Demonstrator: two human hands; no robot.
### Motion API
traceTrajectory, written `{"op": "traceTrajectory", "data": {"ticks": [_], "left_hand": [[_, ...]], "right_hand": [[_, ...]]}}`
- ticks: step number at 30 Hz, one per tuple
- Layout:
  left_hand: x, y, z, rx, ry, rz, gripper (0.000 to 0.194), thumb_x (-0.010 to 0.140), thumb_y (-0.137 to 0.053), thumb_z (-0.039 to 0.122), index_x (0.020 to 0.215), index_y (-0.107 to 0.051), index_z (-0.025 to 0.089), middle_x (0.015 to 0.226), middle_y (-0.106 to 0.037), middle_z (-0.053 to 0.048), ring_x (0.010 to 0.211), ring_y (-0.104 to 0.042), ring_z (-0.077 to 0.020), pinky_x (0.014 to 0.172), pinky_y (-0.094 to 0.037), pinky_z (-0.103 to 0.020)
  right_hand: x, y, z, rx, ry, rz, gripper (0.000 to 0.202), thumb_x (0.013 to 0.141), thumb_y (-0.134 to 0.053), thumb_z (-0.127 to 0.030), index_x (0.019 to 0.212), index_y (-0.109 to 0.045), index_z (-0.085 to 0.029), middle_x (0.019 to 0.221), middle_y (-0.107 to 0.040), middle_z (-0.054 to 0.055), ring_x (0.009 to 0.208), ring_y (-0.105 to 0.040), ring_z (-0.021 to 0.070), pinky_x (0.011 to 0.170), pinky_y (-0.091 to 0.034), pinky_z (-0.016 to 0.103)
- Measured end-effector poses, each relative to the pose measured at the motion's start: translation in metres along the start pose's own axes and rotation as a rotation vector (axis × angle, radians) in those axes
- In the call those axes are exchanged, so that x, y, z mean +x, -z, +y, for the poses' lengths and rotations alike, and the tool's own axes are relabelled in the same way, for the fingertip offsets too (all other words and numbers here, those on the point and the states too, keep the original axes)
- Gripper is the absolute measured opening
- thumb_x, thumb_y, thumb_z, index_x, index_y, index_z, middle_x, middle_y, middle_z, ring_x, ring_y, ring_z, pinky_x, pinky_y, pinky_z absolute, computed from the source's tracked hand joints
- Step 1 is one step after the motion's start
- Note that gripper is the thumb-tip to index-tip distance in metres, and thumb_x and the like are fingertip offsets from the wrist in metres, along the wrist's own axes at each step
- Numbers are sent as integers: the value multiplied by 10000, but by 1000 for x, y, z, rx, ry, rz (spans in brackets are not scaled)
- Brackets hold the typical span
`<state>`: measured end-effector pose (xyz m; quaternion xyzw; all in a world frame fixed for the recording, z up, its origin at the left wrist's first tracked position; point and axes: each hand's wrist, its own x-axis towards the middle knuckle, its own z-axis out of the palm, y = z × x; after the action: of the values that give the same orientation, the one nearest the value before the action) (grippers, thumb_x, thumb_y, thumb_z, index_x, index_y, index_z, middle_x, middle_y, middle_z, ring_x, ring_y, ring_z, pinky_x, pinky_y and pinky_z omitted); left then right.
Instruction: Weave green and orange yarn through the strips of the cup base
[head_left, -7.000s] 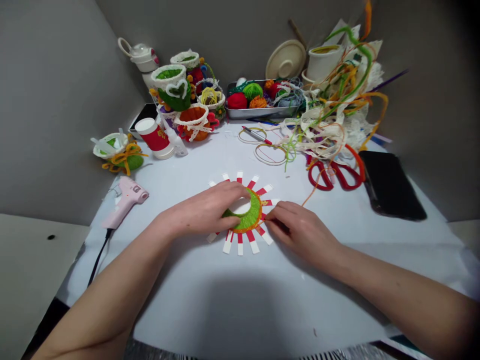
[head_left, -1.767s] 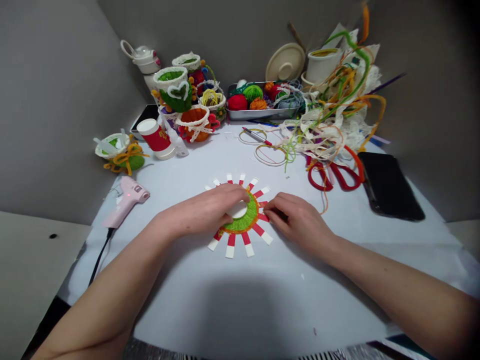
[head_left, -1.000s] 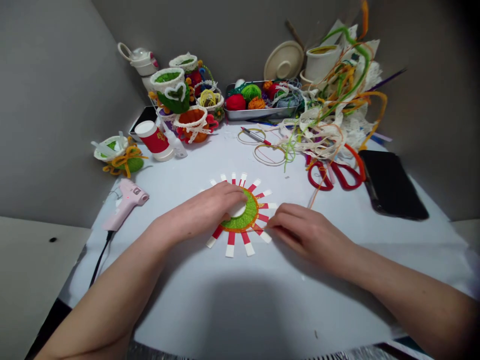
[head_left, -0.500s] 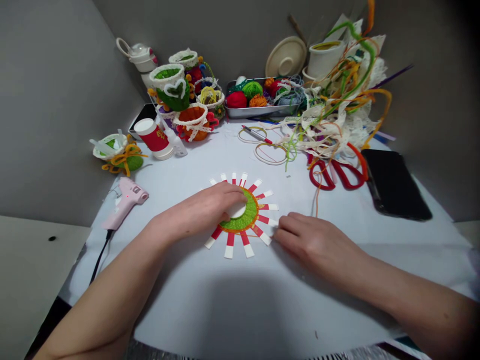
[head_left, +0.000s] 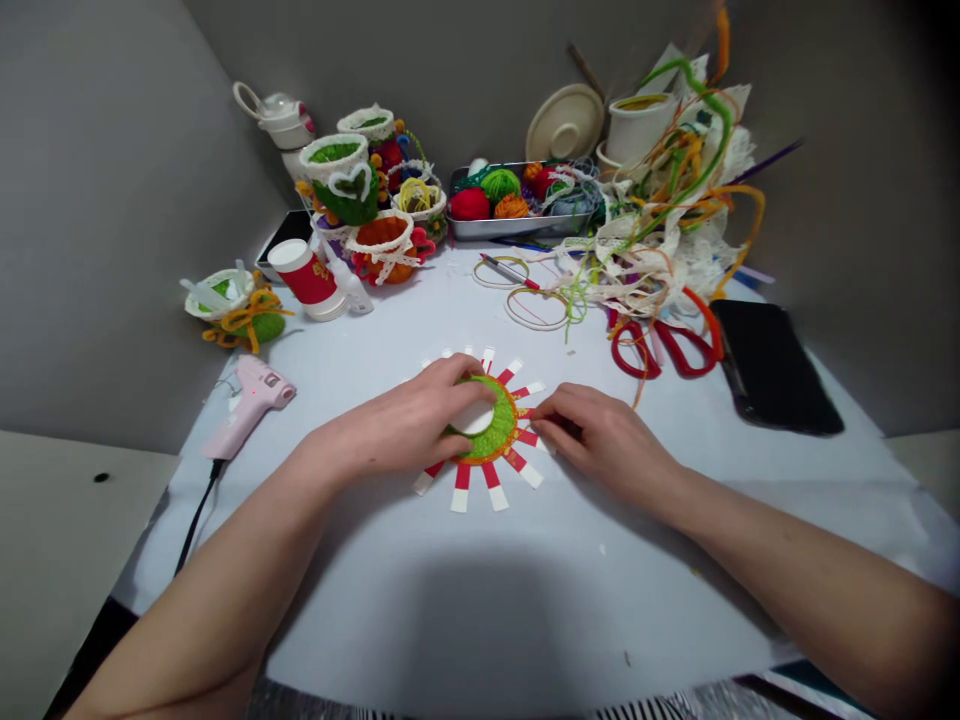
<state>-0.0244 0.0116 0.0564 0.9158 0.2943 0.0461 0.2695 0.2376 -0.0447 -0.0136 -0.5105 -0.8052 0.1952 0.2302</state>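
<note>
Flat on the table lies a paper cup cut into spread red-and-white strips (head_left: 460, 488), with green yarn (head_left: 501, 425) and an orange outer ring woven around its white base (head_left: 477, 418). My left hand (head_left: 427, 408) rests over the cup's left side, thumb and fingers gripping around the base and hiding some strips. At the right-hand strips, my right hand (head_left: 592, 430) is closed in a pinch on thin orange yarn, its fingertips touching the strips. More orange yarn (head_left: 639, 392) trails down from the scissors toward that hand.
A pink glue gun (head_left: 251, 400) lies left, near a red cup (head_left: 304, 278) and several yarn-covered cups (head_left: 349, 190). Behind stands a metal tray (head_left: 517, 226) of yarn balls. Right are red-handled scissors (head_left: 684, 352), a black phone (head_left: 780, 368) and a lace-and-yarn pile (head_left: 675, 240).
My right hand has moved up and left, from the strip tips at the lower right to nearer the woven ring. My left hand stays on the cup, its fingers slightly more spread.
</note>
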Motion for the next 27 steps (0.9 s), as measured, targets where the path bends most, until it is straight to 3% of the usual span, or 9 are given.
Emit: {"op": "traceTrajectory", "data": {"ticks": [3, 6, 11, 15, 22, 27], "left_hand": [[1, -6, 1, 50, 59, 6, 374, 932, -718, 315, 1285, -621, 238, 1377, -530, -133, 1308, -515, -325, 1078, -498, -477], [4, -12, -1, 111, 75, 14, 327, 957, -683, 283, 1273, -623, 220, 1259, -565, -128, 1184, -549, -314, 990, -516, -456], [2, -7, -5, 122, -44, 8, 284, 956, -543, 120, 1218, -623, 194, 1274, -610, -126, 1180, -557, -296, 974, -497, -429], [2, 0, -4, 48, -113, -61, 293, 992, -444, 106, 1192, -631, 209, 1304, -644, -100, 1201, -575, -263, 1026, -485, -418], [4, 0, -3, -19, -67, -83, 316, 913, -409, 92, 1094, -652, 183, 1189, -679, -100, 1108, -609, -256, 994, -495, -412], [5, 1, -4, -36, -46, -84, 339, 867, -429, 104, 1107, -653, 188, 1217, -679, -97, 1156, -613, -263, 1033, -492, -421]], "right_hand": [[0, 0, 0, -2, 9, 0, 161, 1021, -560, -223, 922, -684, -196, 896, -695, 57, 815, -628, 184, 728, -459, 306], [1, 1, 0, 7, 22, -2, 163, 1023, -558, -221, 921, -682, -195, 887, -687, 56, 821, -622, 186, 729, -458, 307], [-1, 8, -5, 93, 137, -7, 161, 1046, -546, -221, 1011, -700, -186, 911, -682, 59, 830, -633, 177, 742, -477, 295], [-8, 18, -12, 102, 276, -22, 198, 1062, -509, -187, 1047, -706, -168, 908, -666, 62, 803, -613, 163, 699, -463, 277], [-22, 21, -25, -133, 514, -191, 301, 1054, -467, -117, 859, -693, -156, 815, -632, 59, 741, -531, 181, 660, -403, 327], [-29, 18, -28, -238, 584, -264, 261, 1038, -485, -81, 877, -678, -151, 844, -644, 56, 767, -538, 195, 664, -400, 341]]}}
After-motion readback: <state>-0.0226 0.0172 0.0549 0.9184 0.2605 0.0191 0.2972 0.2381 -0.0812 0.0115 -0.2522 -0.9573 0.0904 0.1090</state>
